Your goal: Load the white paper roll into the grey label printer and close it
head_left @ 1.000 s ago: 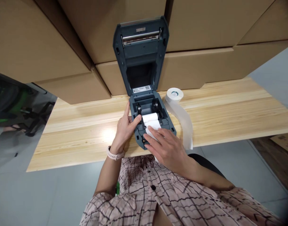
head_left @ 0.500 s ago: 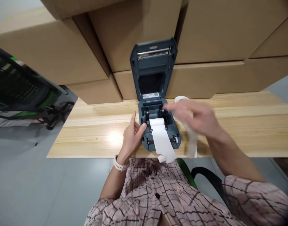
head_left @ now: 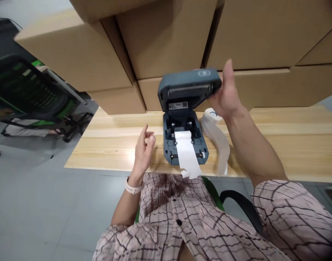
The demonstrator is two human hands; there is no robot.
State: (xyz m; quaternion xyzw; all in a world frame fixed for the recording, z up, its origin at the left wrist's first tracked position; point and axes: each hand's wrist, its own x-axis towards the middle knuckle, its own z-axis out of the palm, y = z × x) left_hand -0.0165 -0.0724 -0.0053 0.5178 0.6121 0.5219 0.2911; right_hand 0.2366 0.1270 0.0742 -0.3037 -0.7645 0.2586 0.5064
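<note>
A dark grey label printer (head_left: 169, 156) stands on the wooden table with its lid (head_left: 191, 81) half lowered, tilted over the base. My right hand (head_left: 225, 96) grips the lid's right side, thumb up; its other fingers are partly hidden behind the lid. Inside the base sits a small roll of white label paper (head_left: 183, 136), and its strip (head_left: 189, 159) runs forward over the printer's front, ending in a torn edge past the table. My left hand (head_left: 144, 148) hovers left of the printer, apart from it, holding nothing, index finger stretched out and the others partly curled.
Right of the printer lies a second, partly unrolled paper roll (head_left: 213, 115), its strip reaching the front edge of the wooden table (head_left: 106, 141). Large cardboard boxes (head_left: 168, 40) stand close behind the printer. An office chair (head_left: 32, 90) is on the floor at the left.
My right hand has moved from above the paper rolls up to the lid, which has swung forward and down from upright. My left hand has let go of the printer's left side.
</note>
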